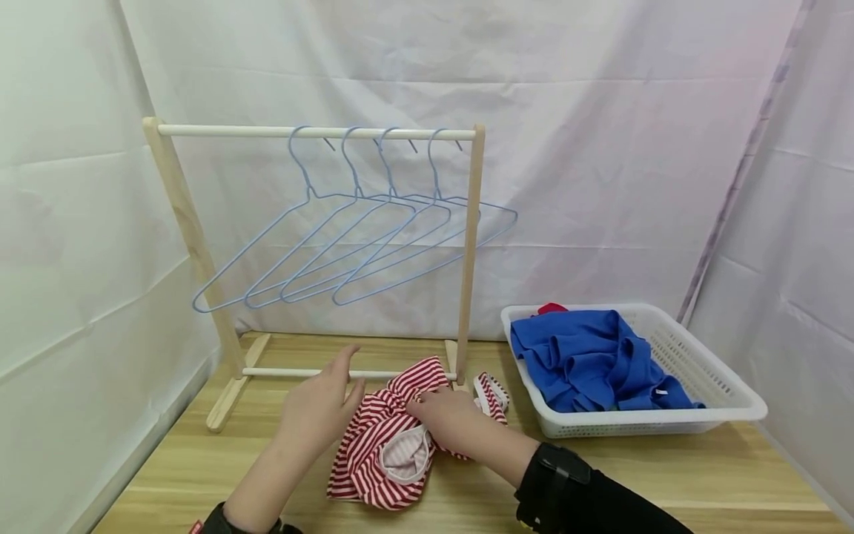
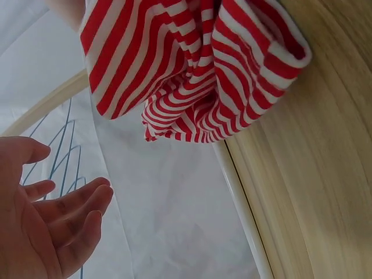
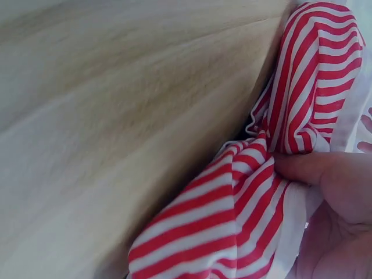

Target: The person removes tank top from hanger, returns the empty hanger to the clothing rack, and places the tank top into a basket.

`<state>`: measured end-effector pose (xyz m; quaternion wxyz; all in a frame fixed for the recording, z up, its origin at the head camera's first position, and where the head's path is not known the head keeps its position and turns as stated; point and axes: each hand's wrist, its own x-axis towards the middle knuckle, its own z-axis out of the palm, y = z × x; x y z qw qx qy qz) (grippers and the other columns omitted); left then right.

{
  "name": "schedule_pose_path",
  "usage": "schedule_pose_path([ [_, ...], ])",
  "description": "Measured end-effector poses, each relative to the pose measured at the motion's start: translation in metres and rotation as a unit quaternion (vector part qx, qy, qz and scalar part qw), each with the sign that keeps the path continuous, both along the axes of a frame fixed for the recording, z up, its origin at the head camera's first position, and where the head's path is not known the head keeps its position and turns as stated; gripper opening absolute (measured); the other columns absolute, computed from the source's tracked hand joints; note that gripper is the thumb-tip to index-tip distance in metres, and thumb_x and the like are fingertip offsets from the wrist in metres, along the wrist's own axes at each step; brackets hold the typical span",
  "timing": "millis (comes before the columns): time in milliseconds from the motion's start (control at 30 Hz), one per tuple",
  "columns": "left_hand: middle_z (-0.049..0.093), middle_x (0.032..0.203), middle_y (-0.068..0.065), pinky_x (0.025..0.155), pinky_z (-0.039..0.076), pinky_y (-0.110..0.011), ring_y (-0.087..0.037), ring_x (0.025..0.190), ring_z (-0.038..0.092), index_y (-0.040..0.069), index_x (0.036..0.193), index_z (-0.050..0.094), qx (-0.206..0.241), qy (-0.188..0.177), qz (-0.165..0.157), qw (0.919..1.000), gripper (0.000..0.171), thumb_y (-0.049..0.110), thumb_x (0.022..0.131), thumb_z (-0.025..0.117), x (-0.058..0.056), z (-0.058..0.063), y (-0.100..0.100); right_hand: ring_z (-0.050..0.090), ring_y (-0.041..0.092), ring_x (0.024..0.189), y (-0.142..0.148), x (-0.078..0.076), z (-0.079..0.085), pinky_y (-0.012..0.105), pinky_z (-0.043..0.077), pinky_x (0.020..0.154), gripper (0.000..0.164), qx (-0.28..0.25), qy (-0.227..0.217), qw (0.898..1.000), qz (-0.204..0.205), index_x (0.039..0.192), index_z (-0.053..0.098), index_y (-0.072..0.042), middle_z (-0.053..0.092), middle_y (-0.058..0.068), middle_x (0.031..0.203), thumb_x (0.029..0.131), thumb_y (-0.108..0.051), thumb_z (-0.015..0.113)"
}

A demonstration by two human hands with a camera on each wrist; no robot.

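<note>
A red-and-white striped garment (image 1: 363, 445) lies bunched on the table, with a round opening showing its pale inside. My right hand (image 1: 452, 421) grips its upper middle; the right wrist view shows the thumb pressed into a fold of the striped cloth (image 3: 197, 232). Just left of the garment, my left hand (image 1: 316, 406) hovers with its fingers spread and nothing in it. In the left wrist view that hand (image 2: 55, 224) is apart from the cloth, its fingers slightly bent. One striped end sticks out to the right, beyond my right hand.
Behind the hands stands a wooden rack (image 1: 470, 259) with several blue wire hangers (image 1: 300, 215) on its white top rod (image 1: 227, 130). At the right, a white plastic basket (image 1: 694, 363) holds blue cloth (image 1: 580, 356) and a bit of red cloth (image 1: 551, 308). White curtains surround the wooden table (image 1: 180, 475).
</note>
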<state>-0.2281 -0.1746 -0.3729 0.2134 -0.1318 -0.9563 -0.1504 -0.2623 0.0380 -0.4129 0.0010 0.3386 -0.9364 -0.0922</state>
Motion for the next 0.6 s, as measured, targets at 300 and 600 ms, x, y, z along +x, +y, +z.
schedule_pose_path([
  [300,0.063,0.103,-0.010,0.038,0.037,-0.026,-0.013,0.052,0.049,0.013,0.123,0.044,-0.014,-0.025,0.013,0.9995,0.040,0.033,0.089,0.050,0.003,-0.001,0.000,0.054,0.018,0.097,0.022,-0.009,0.007,0.041,0.051,0.067,0.052,-0.068,-0.023,0.997,0.033,0.119,0.052,-0.033,0.057,-0.002,0.112,0.079,-0.002,0.060],
  [600,0.062,0.108,-0.008,0.045,0.045,-0.030,-0.021,0.069,0.059,0.015,0.118,0.051,-0.011,-0.028,0.013,0.9995,0.035,0.036,0.090,0.049,0.005,0.006,0.007,0.047,0.022,0.110,0.052,-0.011,0.024,0.044,0.044,0.090,0.057,-0.186,-0.080,0.979,0.010,0.119,0.054,-0.020,0.054,0.002,0.121,0.071,0.011,0.053],
])
